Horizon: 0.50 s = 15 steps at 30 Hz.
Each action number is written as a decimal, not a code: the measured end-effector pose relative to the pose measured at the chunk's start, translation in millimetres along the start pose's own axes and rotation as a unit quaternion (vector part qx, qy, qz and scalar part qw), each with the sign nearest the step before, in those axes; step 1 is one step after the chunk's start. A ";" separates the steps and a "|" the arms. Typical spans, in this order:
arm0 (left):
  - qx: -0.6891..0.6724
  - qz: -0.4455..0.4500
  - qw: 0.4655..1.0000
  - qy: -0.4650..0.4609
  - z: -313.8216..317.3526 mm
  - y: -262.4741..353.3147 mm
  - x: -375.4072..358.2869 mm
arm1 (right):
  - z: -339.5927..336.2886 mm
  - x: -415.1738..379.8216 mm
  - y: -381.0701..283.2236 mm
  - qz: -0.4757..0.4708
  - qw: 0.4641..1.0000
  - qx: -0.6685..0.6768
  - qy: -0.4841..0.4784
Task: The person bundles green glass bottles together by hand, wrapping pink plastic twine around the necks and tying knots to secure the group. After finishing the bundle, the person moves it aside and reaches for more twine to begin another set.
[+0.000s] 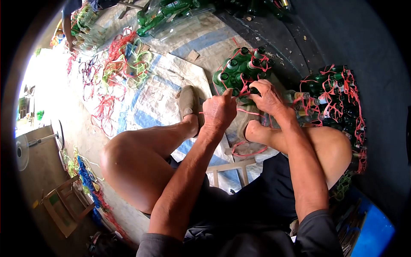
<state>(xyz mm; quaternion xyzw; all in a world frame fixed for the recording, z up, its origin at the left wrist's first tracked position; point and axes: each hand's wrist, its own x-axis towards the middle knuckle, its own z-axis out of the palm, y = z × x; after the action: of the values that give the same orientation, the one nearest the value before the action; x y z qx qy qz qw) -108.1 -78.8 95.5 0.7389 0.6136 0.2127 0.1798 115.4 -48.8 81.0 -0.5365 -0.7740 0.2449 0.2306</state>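
Note:
A bundle of green glass bottles point(232, 77) stands upright between my feet, with red plastic string point(244, 85) wound around the necks. My left hand point(219, 109) is closed on the string at the bundle's near side, and a loose end trails out beside it. Close by on the right, my right hand point(269, 97) pinches the string next to a bottle neck. My fingertips partly hide the nearest necks and the string between them.
More tied bottles point(338, 94) are stacked at the right by the dark wall. Tangled red and green string point(115, 68) lies on the striped tarp point(167, 113). Loose green bottles point(171, 10) lie at the back. Another person's arm point(67, 28) shows at upper left. A fan point(23, 152) stands left.

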 end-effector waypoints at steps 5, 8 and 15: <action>-0.005 -0.045 0.999 -0.014 5.4 19.5 -9.8 | -11.7 -2.6 4.1 0.001 1.000 -0.016 -0.017; -0.019 -0.047 0.999 0.006 7.7 16.4 -8.4 | -10.9 -1.7 4.7 0.019 1.000 -0.007 -0.022; -0.003 0.011 0.999 -0.040 -1.0 -3.9 11.0 | -5.9 -6.4 -12.5 0.115 0.991 -0.073 -0.015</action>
<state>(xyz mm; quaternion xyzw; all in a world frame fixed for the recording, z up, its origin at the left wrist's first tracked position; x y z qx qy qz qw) -110.2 -67.2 95.4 0.7530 0.5969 0.1868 0.2044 112.2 -57.9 92.8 -0.6338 -0.7261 0.2207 0.1497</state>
